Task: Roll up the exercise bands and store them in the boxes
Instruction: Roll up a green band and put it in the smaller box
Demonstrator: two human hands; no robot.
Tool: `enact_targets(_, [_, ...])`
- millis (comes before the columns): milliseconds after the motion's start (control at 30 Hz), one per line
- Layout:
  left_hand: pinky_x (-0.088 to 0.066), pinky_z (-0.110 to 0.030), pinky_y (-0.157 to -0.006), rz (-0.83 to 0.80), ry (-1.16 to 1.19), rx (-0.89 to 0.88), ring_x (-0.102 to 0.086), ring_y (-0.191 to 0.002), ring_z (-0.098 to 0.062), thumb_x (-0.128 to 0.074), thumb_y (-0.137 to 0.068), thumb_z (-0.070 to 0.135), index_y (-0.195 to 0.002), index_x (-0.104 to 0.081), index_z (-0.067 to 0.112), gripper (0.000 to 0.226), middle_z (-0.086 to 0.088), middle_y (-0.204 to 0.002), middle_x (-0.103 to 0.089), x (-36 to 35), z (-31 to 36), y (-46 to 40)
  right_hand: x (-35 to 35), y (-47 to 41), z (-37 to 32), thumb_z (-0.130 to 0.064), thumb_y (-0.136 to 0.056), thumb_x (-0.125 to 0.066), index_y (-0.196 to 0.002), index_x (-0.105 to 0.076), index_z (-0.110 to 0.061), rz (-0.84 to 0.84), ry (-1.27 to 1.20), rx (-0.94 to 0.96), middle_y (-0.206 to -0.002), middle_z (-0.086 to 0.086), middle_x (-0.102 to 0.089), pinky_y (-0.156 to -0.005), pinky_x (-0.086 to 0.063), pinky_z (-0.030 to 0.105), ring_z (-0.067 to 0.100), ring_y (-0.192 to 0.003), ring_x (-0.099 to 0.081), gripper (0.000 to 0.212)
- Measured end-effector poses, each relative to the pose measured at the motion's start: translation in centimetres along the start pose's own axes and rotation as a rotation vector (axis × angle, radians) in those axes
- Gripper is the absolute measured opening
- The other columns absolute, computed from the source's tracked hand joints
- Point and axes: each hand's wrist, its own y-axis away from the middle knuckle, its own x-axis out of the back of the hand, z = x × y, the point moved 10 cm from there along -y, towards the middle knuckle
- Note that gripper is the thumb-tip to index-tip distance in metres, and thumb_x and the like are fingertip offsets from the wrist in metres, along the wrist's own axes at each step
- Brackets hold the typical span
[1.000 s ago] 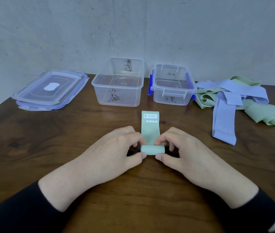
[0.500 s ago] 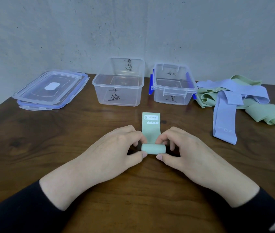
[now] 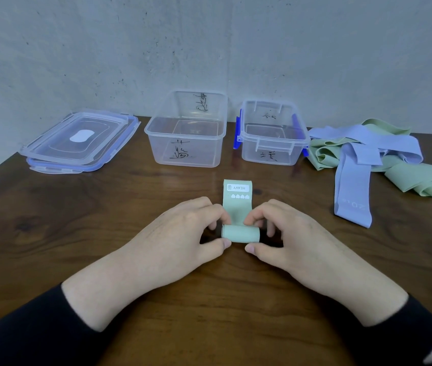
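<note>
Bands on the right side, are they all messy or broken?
Messy, not broken. The loose bands lie in a tangled green and purple heap beside the smaller box, waiting to be rolled. Both hands are neatly rolling the green band.

On the dark wooden table (image 3: 51, 233), the left hand (image 3: 183, 233) and right hand (image 3: 289, 233) pinch the ends of a half-rolled pale green exercise band (image 3: 240, 233), its flat tail running toward twelve o'clock with a white "HEAVY" label (image 3: 238, 188) on it. Beyond stand two clear plastic boxes: the larger (image 3: 187, 128) at twelve, a smaller blue-clipped one (image 3: 271, 133) at one. Two stacked clear lids (image 3: 77, 142) lie at ten o'clock; a loose heap of lilac and green bands (image 3: 368, 151) lies at two.
</note>
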Motion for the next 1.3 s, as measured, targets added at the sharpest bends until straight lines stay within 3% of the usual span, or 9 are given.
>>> enact_targets(333, [-0.037,-0.011,-0.067,-0.022,-0.012,0.019,-0.046,-0.087,0.004,-0.061,-0.084,0.056,-0.111,-0.050,0.046,0.031,0.021,-0.095,-0.047,-0.10,-0.03,-0.26,-0.06,0.03,-0.16,-0.048,-0.092,-0.059,-0.110,-0.058,-0.044,-0.019,0.028,0.005,-0.101,-0.027,-0.045,-0.071,-0.041,0.010,-0.007,-0.099,-0.046,0.018])
enact_targets(533, [-0.038,-0.012,-0.069,-0.006,-0.011,0.004,-0.046,-0.089,0.005,-0.056,-0.088,0.055,-0.111,-0.052,0.046,0.026,0.022,-0.097,-0.047,0.09,0.08,-0.10,-0.03,0.00,-0.11,-0.048,-0.087,-0.066,-0.118,-0.054,-0.045,-0.017,-0.009,-0.006,-0.098,-0.025,-0.047,-0.076,-0.044,0.013,-0.003,-0.098,-0.049,0.033])
enact_targets(800, [-0.037,-0.011,-0.067,-0.011,0.001,0.014,-0.046,-0.088,0.005,-0.057,-0.086,0.058,-0.113,-0.052,0.046,0.030,0.021,-0.096,-0.048,0.06,0.04,-0.10,0.06,0.10,-0.11,-0.045,-0.091,-0.062,-0.108,-0.057,-0.043,-0.007,0.001,0.001,-0.098,-0.028,-0.045,-0.071,-0.040,0.012,-0.003,-0.096,-0.048,0.018])
enact_targets(1100, [-0.037,-0.012,-0.068,-0.007,-0.015,0.007,-0.046,-0.090,0.005,-0.056,-0.087,0.055,-0.111,-0.052,0.046,0.026,0.021,-0.097,-0.048,0.04,0.01,-0.13,0.00,0.02,-0.14,-0.046,-0.088,-0.066,-0.117,-0.053,-0.046,-0.013,-0.013,-0.005,-0.096,-0.027,-0.046,-0.075,-0.042,0.010,-0.005,-0.096,-0.049,0.032])
enact_targets(1300, [-0.038,-0.013,-0.068,0.003,-0.008,0.011,-0.046,-0.089,0.004,-0.056,-0.087,0.056,-0.112,-0.054,0.045,0.027,0.022,-0.096,-0.048,0.07,-0.03,-0.08,0.05,0.08,-0.05,-0.043,-0.090,-0.065,-0.107,-0.056,-0.043,0.005,-0.011,0.005,-0.101,-0.032,-0.041,-0.080,-0.037,0.006,-0.003,-0.096,-0.047,0.019])
